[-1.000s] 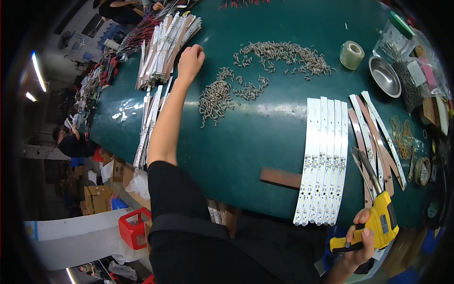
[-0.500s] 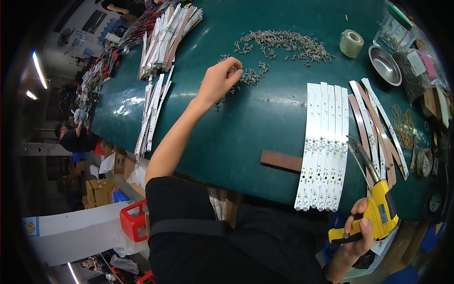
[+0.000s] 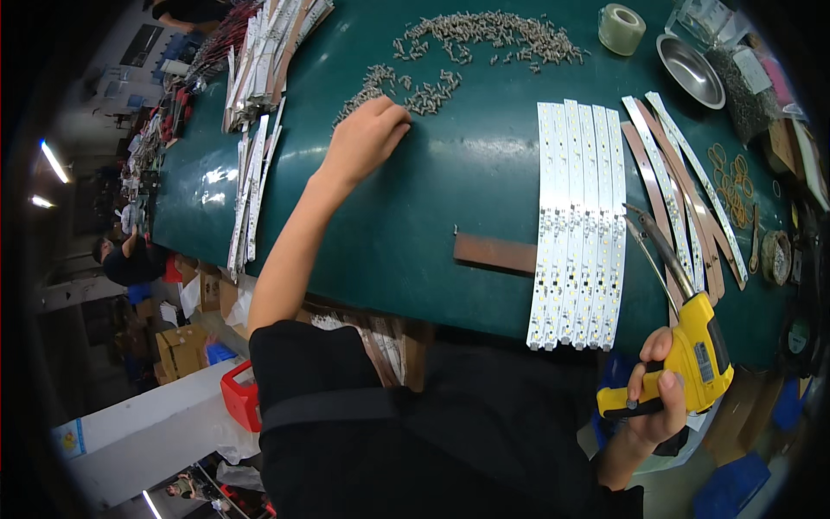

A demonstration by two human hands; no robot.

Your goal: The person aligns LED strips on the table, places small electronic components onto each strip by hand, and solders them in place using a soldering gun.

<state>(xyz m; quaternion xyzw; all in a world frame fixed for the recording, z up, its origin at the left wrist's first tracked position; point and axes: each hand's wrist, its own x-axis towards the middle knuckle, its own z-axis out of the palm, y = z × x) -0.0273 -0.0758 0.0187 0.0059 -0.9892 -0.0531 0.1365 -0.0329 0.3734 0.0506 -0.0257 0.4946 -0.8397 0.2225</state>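
Note:
My left hand (image 3: 369, 138) is closed, its fingertips pinched together just at the near edge of a loose scatter of small grey metal-looking pieces (image 3: 430, 95). Whatever the fingertips hold is too small or hidden to make out. In my right hand (image 3: 657, 394) is a yellow soldering gun (image 3: 702, 350), gripped by its handle. Its dark metal tip and a thin feed tube point up at the right edge of a row of white LED circuit strips (image 3: 577, 233). The strips lie side by side, with a brown bar (image 3: 494, 253) beside them, its right end covered by the strips.
A larger pile of grey pieces (image 3: 493, 35) lies farther back. Clear tape (image 3: 621, 29), a steel bowl (image 3: 691, 71), loose strips (image 3: 661, 147) and rubber bands (image 3: 735, 192) are at the right. Bundled strips (image 3: 275, 56) lie left on the green table (image 3: 415, 203).
My left hand has drawn back toward me from over the small grey pieces. The whole view has shifted; the soldering gun stays in my right hand beside the strips.

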